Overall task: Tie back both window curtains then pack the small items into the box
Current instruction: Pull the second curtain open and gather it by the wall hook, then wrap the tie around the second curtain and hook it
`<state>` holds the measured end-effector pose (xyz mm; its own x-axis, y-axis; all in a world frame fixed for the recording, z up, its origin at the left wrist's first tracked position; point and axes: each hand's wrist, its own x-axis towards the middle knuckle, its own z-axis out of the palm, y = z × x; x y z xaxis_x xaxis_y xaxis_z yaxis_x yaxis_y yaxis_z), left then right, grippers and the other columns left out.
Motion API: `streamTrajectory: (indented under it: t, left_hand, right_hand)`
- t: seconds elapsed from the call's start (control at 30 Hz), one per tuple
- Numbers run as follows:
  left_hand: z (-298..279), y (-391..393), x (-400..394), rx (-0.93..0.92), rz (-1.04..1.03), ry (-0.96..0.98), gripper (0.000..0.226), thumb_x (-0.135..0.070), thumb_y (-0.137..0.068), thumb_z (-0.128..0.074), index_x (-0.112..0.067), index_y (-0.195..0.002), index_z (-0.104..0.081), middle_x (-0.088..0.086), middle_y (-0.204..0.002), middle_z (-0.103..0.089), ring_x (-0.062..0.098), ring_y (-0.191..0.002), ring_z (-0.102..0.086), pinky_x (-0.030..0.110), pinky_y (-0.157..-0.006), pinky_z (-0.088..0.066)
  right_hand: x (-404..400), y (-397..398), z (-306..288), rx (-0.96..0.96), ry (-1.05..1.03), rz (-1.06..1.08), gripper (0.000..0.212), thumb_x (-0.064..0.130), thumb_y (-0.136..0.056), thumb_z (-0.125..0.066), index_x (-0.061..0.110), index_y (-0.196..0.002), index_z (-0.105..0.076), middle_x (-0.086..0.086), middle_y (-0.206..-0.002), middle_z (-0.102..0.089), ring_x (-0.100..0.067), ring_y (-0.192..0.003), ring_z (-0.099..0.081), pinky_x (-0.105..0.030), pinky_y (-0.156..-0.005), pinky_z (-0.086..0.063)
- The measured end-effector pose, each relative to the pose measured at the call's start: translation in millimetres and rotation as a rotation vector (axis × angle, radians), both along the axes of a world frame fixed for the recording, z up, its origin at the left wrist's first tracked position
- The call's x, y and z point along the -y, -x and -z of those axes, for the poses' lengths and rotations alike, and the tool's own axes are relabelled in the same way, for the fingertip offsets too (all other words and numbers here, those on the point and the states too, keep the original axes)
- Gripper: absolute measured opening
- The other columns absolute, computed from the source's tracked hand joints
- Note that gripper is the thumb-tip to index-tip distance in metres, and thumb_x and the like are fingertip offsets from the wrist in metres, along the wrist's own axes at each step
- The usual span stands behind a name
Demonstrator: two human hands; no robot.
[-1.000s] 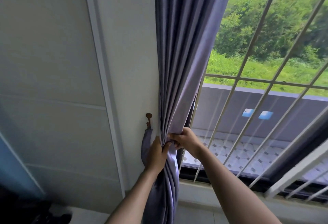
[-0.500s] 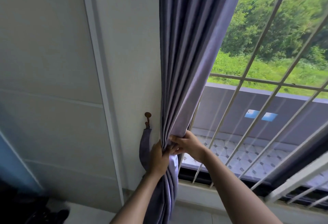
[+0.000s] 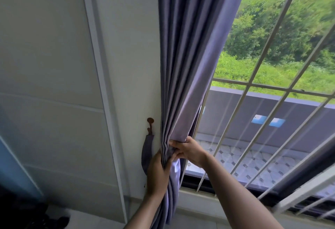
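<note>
A purple-grey curtain [image 3: 188, 56] hangs at the left edge of the window, gathered into tight folds. My left hand [image 3: 157, 172] grips the bunched folds from the wall side. My right hand [image 3: 190, 150] pinches the curtain's window-side edge right next to it, fingers curled into the cloth. A matching fabric tieback [image 3: 146, 154] hangs as a loop from a small brown wall hook [image 3: 150, 124], just left of my left hand. No box or small items are in view.
White window bars [image 3: 253, 112] run behind the curtain, above a dark sill [image 3: 213, 190]. A pale panelled wall [image 3: 54, 83] with a white vertical strip fills the left. Dark objects [image 3: 27, 216] lie at the lower left floor.
Both hands have stayed on the gathered curtain, squeezing the folds tighter against the wall side. The view has shifted slightly, little else differs.
</note>
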<state>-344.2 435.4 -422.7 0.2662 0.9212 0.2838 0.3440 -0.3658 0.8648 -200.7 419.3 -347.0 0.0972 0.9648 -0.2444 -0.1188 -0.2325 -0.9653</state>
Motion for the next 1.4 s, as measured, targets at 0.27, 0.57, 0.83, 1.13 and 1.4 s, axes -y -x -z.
streamTrajectory:
  t: [0.27, 0.57, 0.83, 1.13, 1.4]
  left_hand:
    - [5, -16, -4, -0.123, -0.14, -0.078, 0.014, -0.014, -0.082, -0.071, -0.008, -0.094, -0.068, 0.006, -0.086, -0.071, 0.024, -0.082, -0.068, 0.033, -0.072, -0.055]
    - [13, -14, -5, -0.219, -0.057, -0.151, 0.016, -0.008, -0.073, -0.077, -0.008, -0.077, -0.061, 0.007, -0.075, -0.065, 0.026, -0.071, -0.064, 0.028, -0.064, -0.05]
    - [10, -2, -18, -0.204, 0.004, -0.125, 0.009, -0.019, -0.089, -0.061, -0.01, -0.091, -0.065, 0.005, -0.089, -0.068, 0.021, -0.085, -0.065, 0.027, -0.076, -0.05]
    - [25, 59, -81, -0.293, 0.192, -0.118, 0.04, -0.02, -0.099, -0.037, -0.019, -0.138, -0.047, -0.007, -0.135, -0.051, 0.001, -0.123, -0.044, 0.007, -0.098, -0.029]
    - [70, 22, -181, -0.465, 0.127, 0.332, 0.079, -0.043, -0.075, -0.075, -0.007, -0.139, -0.044, 0.011, -0.141, -0.046, 0.027, -0.128, -0.045, 0.037, -0.106, -0.039]
  right_hand:
    - [0, 10, 21, -0.044, -0.033, 0.173, 0.016, 0.007, -0.089, -0.063, -0.002, -0.102, -0.064, -0.022, -0.085, -0.071, -0.028, -0.075, -0.07, -0.035, -0.074, -0.057]
    - [11, 1, 29, -0.13, -0.03, 0.116, 0.01, 0.002, -0.092, -0.057, 0.006, -0.101, -0.06, -0.013, -0.078, -0.067, -0.021, -0.065, -0.066, -0.032, -0.069, -0.057]
    - [-3, -2, 27, -0.066, 0.017, 0.036, 0.008, 0.006, -0.093, -0.057, 0.001, -0.097, -0.062, -0.015, -0.079, -0.062, -0.019, -0.064, -0.058, -0.028, -0.064, -0.049]
    - [1, -12, 35, -0.051, 0.055, 0.049, 0.014, 0.011, -0.093, -0.057, -0.002, -0.09, -0.062, -0.017, -0.071, -0.063, -0.024, -0.064, -0.063, -0.032, -0.064, -0.051]
    - [-4, -5, 64, -0.078, -0.019, 0.169, 0.038, 0.031, -0.077, -0.07, 0.0, -0.095, -0.058, -0.012, -0.07, -0.048, -0.016, -0.057, -0.047, -0.025, -0.055, -0.04]
